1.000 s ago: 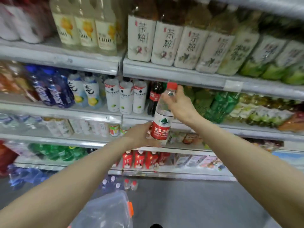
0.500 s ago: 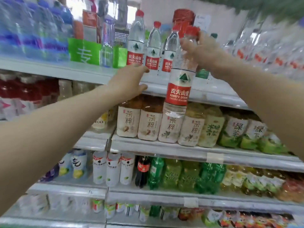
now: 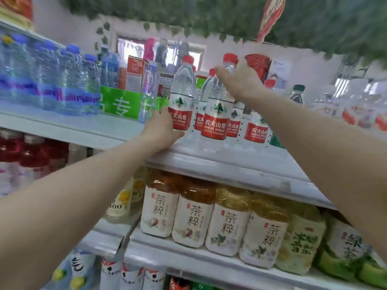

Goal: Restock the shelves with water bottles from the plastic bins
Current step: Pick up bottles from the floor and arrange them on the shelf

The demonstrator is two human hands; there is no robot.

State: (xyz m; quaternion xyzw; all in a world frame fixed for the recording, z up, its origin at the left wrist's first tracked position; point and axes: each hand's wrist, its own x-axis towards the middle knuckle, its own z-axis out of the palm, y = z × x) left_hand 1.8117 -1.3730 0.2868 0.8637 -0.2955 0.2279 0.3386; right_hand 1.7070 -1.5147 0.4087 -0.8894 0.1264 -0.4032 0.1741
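On the top shelf (image 3: 209, 158), pale metal, stand red-label water bottles in a cluster near its front edge. The right hand (image 3: 238, 80) grips the neck of a front water bottle (image 3: 217, 114), fingers curled round just under its red cap; the bottle is upright, base at or just above the shelf, contact not clear. The left hand (image 3: 161, 130) wraps the lower part of a second water bottle (image 3: 181, 101) to the left of the first, thumb and fingers round the label. More of the same bottles (image 3: 256, 128) sit behind and to the right, partly blocked by the right forearm.

Left along the same shelf: blue-capped bottles (image 3: 52, 80), heavily blurred, labels unreadable. A green sign (image 3: 121, 103) stands between them and the red-label cluster, its text cut by a clear bottle in front. A red-and-white carton (image 3: 135, 72) rises behind the sign. A red cylindrical container (image 3: 256, 65) sits behind the right hand.

The shelf below holds tea bottles (image 3: 192, 214) with white labels and amber liquid, then green-label bottles (image 3: 303, 243) further right, smeared. Red drinks (image 3: 31, 151) sit at the left under the top shelf, blurred. Lowest row is cut off by the frame bottom.

Room: white wall with a window (image 3: 161, 53) behind the shelving, fake green foliage (image 3: 209, 13) hanging across the ceiling, a red hanging decoration (image 3: 271, 15) cut off at the top. Far right goods are too blurred to name.
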